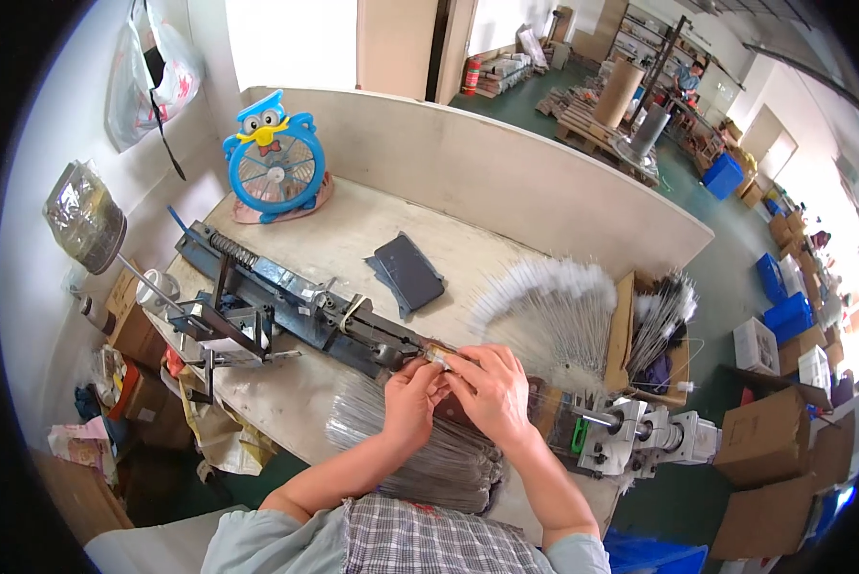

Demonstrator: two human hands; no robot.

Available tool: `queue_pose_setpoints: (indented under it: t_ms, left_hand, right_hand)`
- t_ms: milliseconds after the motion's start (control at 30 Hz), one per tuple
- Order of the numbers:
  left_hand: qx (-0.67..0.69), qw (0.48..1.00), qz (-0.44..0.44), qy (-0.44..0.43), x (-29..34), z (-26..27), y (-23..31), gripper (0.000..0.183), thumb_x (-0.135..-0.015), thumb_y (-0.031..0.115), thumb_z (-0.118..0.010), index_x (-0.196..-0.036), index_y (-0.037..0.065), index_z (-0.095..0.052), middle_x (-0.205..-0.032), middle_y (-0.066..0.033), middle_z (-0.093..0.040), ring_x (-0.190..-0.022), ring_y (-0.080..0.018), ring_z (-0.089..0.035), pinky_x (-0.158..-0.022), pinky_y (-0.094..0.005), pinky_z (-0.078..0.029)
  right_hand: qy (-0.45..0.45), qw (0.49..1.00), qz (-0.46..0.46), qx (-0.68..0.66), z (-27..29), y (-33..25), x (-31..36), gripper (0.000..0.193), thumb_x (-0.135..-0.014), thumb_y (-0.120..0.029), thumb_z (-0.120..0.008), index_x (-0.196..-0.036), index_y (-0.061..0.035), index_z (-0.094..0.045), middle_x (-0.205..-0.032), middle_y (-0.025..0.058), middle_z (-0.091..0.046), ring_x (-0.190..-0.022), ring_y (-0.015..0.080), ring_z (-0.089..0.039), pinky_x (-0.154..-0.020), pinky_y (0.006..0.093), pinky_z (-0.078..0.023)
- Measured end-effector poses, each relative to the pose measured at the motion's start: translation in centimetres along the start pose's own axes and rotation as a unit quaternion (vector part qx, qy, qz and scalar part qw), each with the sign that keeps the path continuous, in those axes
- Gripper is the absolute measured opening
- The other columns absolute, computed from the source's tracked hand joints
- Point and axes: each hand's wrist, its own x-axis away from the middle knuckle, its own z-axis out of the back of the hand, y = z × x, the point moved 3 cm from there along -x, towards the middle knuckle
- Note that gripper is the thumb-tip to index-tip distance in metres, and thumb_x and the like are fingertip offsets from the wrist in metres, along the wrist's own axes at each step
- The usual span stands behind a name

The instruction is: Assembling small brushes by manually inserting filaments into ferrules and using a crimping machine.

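Note:
My left hand (413, 402) and my right hand (492, 387) meet at the near end of a long dark metal fixture (300, 297) with a spring and clamps. Both hands are closed, fingertips pinched together around something small and pale that the fingers mostly hide. Under my wrists, at the table's front edge, lies a thick bundle of thin grey metal wires (453, 464). Just right of my right hand is a metal clamping mechanism (640, 435) with a green part. Farther back, a fan-shaped spread of thin wires with white bristly ends (554, 301) rests on the table.
A dark flat rectangular case (408, 271) lies mid-table. At the back left stands a blue cartoon-shaped fan (275, 172). A cardboard box (623, 325) of wires is on the right. A lamp wrapped in plastic (87, 218) juts in from the left. A low partition (506, 163) borders the table.

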Motion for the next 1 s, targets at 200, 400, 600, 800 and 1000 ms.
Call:
queue_pose_setpoints:
  t_ms: [200, 400, 600, 800, 1000]
  left_hand:
    - [0.021, 0.999, 0.005, 0.028, 0.0, 0.2, 0.3, 0.015, -0.089, 0.016, -0.054, -0.094, 0.003, -0.057, -0.091, -0.0069, -0.064, -0.083, -0.0158, -0.063, -0.076, -0.0300, -0.050]
    - [0.055, 0.998, 0.014, 0.025, -0.1, 0.5, 0.1, 0.014, -0.089, 0.014, -0.054, -0.097, 0.003, -0.057, -0.096, -0.0082, -0.064, -0.087, -0.0168, -0.064, -0.077, -0.0308, -0.051]
    - [0.010, 1.000, -0.007, 0.008, 0.1, -0.1, 0.0, 0.008, -0.089, 0.009, -0.053, -0.094, 0.005, -0.058, -0.091, -0.0027, -0.062, -0.080, -0.0115, -0.061, -0.073, -0.0274, -0.049]
    - [0.039, 0.999, -0.004, -0.002, 0.1, 0.0, 0.2, 0.007, -0.088, 0.008, -0.054, -0.093, 0.005, -0.057, -0.091, -0.0039, -0.063, -0.083, -0.0136, -0.063, -0.074, -0.0285, -0.051]
    - [0.051, 0.999, 0.008, 0.013, 0.1, 0.3, 0.2, 0.008, -0.088, 0.014, -0.055, -0.091, 0.007, -0.057, -0.087, -0.0028, -0.062, -0.081, -0.0140, -0.062, -0.076, -0.0309, -0.050]
  right_hand:
    - [-0.003, 0.999, -0.036, -0.020, -0.3, -0.3, 0.1, 0.029, -0.070, -0.016, -0.072, -0.098, -0.0083, -0.067, -0.095, 0.0041, -0.064, -0.091, 0.0243, -0.058, -0.077, 0.0362, -0.046]
    - [0.033, 0.996, -0.076, 0.030, -0.5, -1.1, -0.2, 0.034, -0.068, -0.016, -0.074, -0.099, -0.0054, -0.066, -0.095, 0.0052, -0.064, -0.090, 0.0248, -0.058, -0.077, 0.0363, -0.045]
    - [0.032, 0.998, -0.042, 0.045, -0.2, -1.0, 0.4, 0.024, -0.070, -0.018, -0.073, -0.093, -0.0114, -0.069, -0.095, 0.0019, -0.063, -0.089, 0.0224, -0.058, -0.076, 0.0354, -0.044]
    - [0.022, 0.998, -0.037, 0.041, 0.0, -1.1, 0.1, 0.021, -0.071, -0.017, -0.073, -0.091, -0.0130, -0.070, -0.095, 0.0010, -0.063, -0.088, 0.0219, -0.058, -0.075, 0.0349, -0.044]
    - [0.026, 0.998, -0.046, 0.031, -0.1, -1.1, 0.1, 0.022, -0.070, -0.017, -0.073, -0.091, -0.0122, -0.070, -0.095, 0.0013, -0.063, -0.088, 0.0222, -0.058, -0.076, 0.0347, -0.044]
